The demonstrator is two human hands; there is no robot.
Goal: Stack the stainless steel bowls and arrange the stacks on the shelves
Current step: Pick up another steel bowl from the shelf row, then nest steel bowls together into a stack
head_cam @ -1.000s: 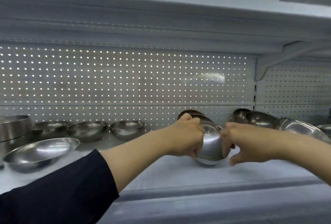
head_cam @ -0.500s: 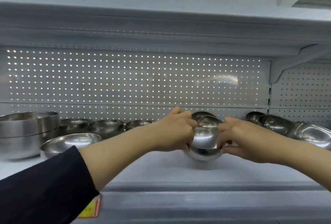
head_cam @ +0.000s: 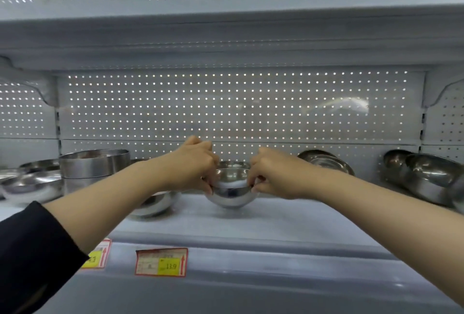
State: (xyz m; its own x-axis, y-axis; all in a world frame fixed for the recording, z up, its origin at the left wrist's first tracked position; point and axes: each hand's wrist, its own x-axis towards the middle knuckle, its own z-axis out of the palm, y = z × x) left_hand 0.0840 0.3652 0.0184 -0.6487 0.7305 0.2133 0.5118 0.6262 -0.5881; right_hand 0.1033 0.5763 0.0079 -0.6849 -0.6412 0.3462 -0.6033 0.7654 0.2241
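Note:
A small round stainless steel bowl (head_cam: pixel 231 194) sits upright on the white shelf (head_cam: pixel 276 218), in the middle. My left hand (head_cam: pixel 190 165) grips its left rim and my right hand (head_cam: pixel 273 173) grips its right rim. Another bowl's rim (head_cam: pixel 232 164) shows just behind it, between my hands. A shallow bowl (head_cam: pixel 155 204) lies under my left forearm. Leaning bowls (head_cam: pixel 326 163) stand behind my right wrist.
A stack of deep straight-walled bowls (head_cam: pixel 94 168) and wide shallow bowls (head_cam: pixel 32 185) stand at the left. Several bowls (head_cam: pixel 426 178) lean at the right. A perforated back panel (head_cam: pixel 238 107) closes the shelf. Price tags (head_cam: pixel 162 262) hang on the front edge.
The bowl in both hands has turned from tilted on its side to upright on the shelf. The view has shifted right and down, showing the price tags.

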